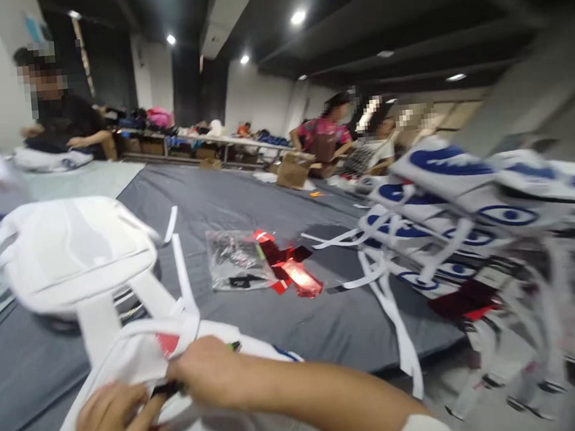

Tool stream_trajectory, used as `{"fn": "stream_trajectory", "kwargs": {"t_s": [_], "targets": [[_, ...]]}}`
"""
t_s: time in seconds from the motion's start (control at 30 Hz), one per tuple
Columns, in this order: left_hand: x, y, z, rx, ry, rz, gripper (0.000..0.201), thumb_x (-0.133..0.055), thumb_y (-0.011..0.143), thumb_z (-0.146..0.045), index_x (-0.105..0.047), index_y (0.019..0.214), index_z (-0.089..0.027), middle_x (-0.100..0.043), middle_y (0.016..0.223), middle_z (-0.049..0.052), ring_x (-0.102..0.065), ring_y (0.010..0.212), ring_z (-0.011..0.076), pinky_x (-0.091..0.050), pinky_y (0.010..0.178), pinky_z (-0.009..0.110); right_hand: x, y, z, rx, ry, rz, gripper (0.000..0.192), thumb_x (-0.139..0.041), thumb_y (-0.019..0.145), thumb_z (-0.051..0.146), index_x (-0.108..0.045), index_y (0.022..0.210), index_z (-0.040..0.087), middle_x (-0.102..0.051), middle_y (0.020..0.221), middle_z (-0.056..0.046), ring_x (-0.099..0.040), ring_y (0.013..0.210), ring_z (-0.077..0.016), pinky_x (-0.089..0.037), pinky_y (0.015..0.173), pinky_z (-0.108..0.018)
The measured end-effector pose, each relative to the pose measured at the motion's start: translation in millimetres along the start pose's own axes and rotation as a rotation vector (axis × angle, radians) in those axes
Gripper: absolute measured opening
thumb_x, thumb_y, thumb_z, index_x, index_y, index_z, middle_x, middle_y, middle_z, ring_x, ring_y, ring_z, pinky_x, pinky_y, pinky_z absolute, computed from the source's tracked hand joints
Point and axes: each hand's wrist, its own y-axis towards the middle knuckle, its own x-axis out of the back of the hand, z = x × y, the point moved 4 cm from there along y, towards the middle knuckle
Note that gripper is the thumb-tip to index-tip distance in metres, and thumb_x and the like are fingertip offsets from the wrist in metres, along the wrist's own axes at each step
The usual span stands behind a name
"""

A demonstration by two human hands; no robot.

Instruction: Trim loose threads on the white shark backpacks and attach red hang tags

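Note:
A white backpack [205,428] lies in front of me at the table's near edge, its straps towards the other bags. My left hand [112,422] is closed, thumb and fingers pinching at a small black piece [166,389] over the bag. Close against it, my right hand [207,371] is closed in a fist. A green and black tip [235,346] sticks out behind the right fist; whether it joins the black piece is hidden. Just beyond the hands are a red triangular patch [168,343] and a loose white strap [186,283].
Another white backpack [78,252] lies at left. A clear bag of black parts [236,259] and red shiny wrappers [300,277] rest on the grey tabletop [256,317]. Stacked white-and-blue backpacks [446,209] with dangling straps stand right. Co-workers sit at left [60,114] and far back [325,133].

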Motion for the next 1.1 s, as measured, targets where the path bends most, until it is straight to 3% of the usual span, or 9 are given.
{"fn": "stream_trajectory", "kwargs": {"t_s": [0.07,0.13,0.23,0.3,0.57,0.77,0.9,1.0,1.1], "targets": [[21.0,10.0,-4.5,0.112,0.008,0.041,0.037,-0.066,0.087,-0.022,-0.064,0.122,-0.033,-0.065,0.114,0.008,-0.063,0.108,0.0275,-0.045,0.105,0.052,3.9,-0.9,2.5,-0.041,0.072,-0.052,0.018,-0.062,0.089,0.023,-0.070,0.106,0.021,-0.075,0.097,-0.005,-0.066,0.085,-0.0189,-0.035,0.062,-0.026],[36.0,10.7,1.4,0.365,0.054,0.074,0.057,-0.069,0.087,-0.037,-0.049,0.140,-0.026,-0.053,0.140,0.017,-0.052,0.129,0.0362,-0.041,0.109,0.059,7.7,-4.9,0.9,-0.116,0.099,-0.074,0.019,-0.056,0.092,0.017,-0.068,0.107,0.019,-0.074,0.098,-0.006,-0.066,0.089,-0.0191,-0.036,0.067,-0.026],[39.3,-7.0,11.0,0.667,-0.001,0.213,0.083,-0.062,0.090,-0.055,-0.026,0.155,-0.019,-0.046,0.149,0.021,-0.051,0.134,0.0355,-0.050,0.102,0.050,11.4,-8.4,-0.9,-0.161,0.009,-0.016,0.024,-0.050,0.091,0.007,-0.069,0.101,0.018,-0.072,0.103,-0.008,-0.064,0.098,-0.0216,-0.035,0.069,-0.027],[35.9,-18.2,10.7,0.737,-0.097,0.264,0.077,-0.059,0.092,-0.054,-0.027,0.154,-0.023,-0.054,0.145,0.014,-0.057,0.129,0.0292,-0.053,0.101,0.042,12.8,-8.4,2.9,-0.138,0.007,0.020,0.027,-0.051,0.088,0.005,-0.070,0.100,0.019,-0.072,0.103,-0.008,-0.063,0.098,-0.0209,-0.033,0.069,-0.026],[30.5,-19.1,10.5,0.760,-0.180,0.227,0.060,-0.060,0.094,-0.048,-0.039,0.146,-0.027,-0.061,0.139,0.005,-0.062,0.124,0.0233,-0.054,0.096,0.032,8.5,9.5,10.9,-0.110,0.043,0.100,0.025,-0.052,0.082,0.003,-0.072,0.090,0.016,-0.073,0.086,-0.007,-0.062,0.076,-0.0165,-0.025,0.061,-0.027],[28.1,-21.5,12.2,0.750,-0.168,0.222,0.059,-0.059,0.094,-0.048,-0.040,0.145,-0.026,-0.062,0.138,0.005,-0.063,0.123,0.0237,-0.054,0.096,0.032,11.0,13.6,12.5,-0.104,0.076,0.127,0.027,-0.055,0.081,0.002,-0.073,0.096,0.016,-0.074,0.089,-0.006,-0.064,0.081,-0.0174,-0.034,0.065,-0.025],[28.1,-21.7,12.9,0.763,-0.124,0.241,0.058,-0.056,0.095,-0.051,-0.042,0.144,-0.025,-0.066,0.132,0.007,-0.067,0.115,0.0243,-0.057,0.089,0.031,16.3,10.7,23.9,0.010,-0.127,0.174,0.024,-0.050,0.090,0.007,-0.071,0.099,0.013,-0.072,0.093,-0.013,-0.066,0.083,-0.0222,-0.039,0.064,-0.028],[31.8,-25.5,11.3,0.739,-0.104,0.238,0.060,-0.054,0.094,-0.055,-0.043,0.145,-0.024,-0.068,0.129,0.008,-0.072,0.105,0.0244,-0.059,0.081,0.030,23.9,10.8,35.2,0.009,-0.198,0.055,0.029,-0.044,0.096,0.009,-0.062,0.118,0.013,-0.070,0.099,-0.015,-0.067,0.083,-0.0240,-0.045,0.064,-0.029],[32.6,-34.9,14.5,0.690,-0.107,0.204,0.060,-0.054,0.094,-0.056,-0.047,0.143,-0.024,-0.073,0.119,0.008,-0.075,0.083,0.0219,-0.058,0.063,0.026,26.2,25.7,53.0,0.147,-0.086,-0.096,0.026,-0.045,0.099,0.016,-0.057,0.122,0.017,-0.072,0.098,-0.009,-0.068,0.083,-0.0226,-0.047,0.064,-0.029]]}}
